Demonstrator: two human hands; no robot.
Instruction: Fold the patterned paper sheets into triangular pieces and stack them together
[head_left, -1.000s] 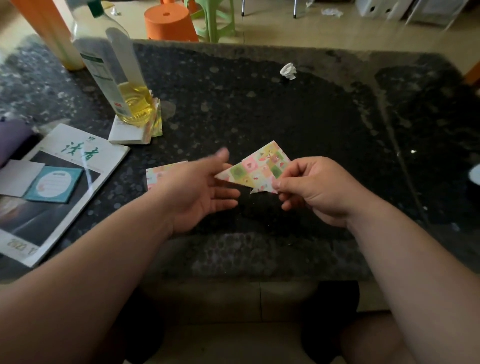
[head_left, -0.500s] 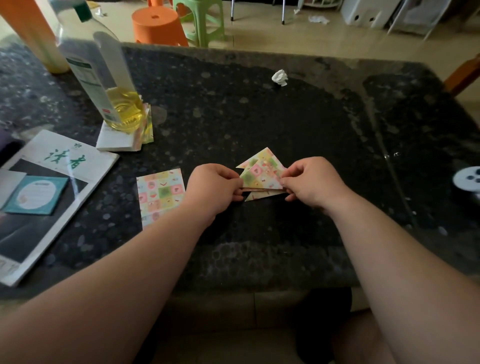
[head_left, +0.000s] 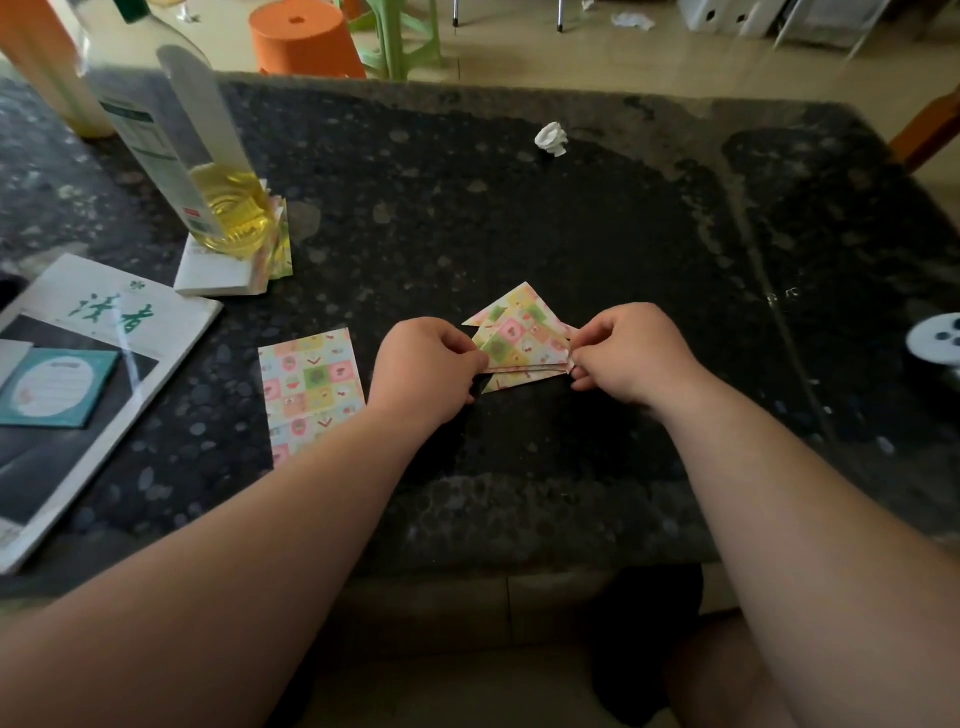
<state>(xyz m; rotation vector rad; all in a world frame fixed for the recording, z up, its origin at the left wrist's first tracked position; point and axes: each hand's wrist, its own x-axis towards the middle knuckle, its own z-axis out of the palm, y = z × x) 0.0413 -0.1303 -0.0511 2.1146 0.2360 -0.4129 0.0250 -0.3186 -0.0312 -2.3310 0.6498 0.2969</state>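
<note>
A small stack of folded triangular pieces (head_left: 522, 332) of pastel checked paper lies at the middle of the dark stone table (head_left: 519, 208). My left hand (head_left: 423, 366) pinches its left corner and my right hand (head_left: 626, 353) pinches its right corner, fingers curled. A flat unfolded patterned sheet (head_left: 311, 387) lies left of my left hand, its lower part hidden by my forearm. More patterned sheets (head_left: 275, 244) are stacked under a bottle at the back left.
An oil bottle (head_left: 192, 156) stands on a white pad (head_left: 215, 270) at the back left. A magazine (head_left: 88, 374) with a teal card lies at the left edge. A crumpled white paper ball (head_left: 552, 138) sits farther back. A white round object (head_left: 937, 340) is at the right edge.
One second ago my right hand held a single triangle in the air with my left hand open. Both hands have since come down and pinch the stack of triangles on the table.
</note>
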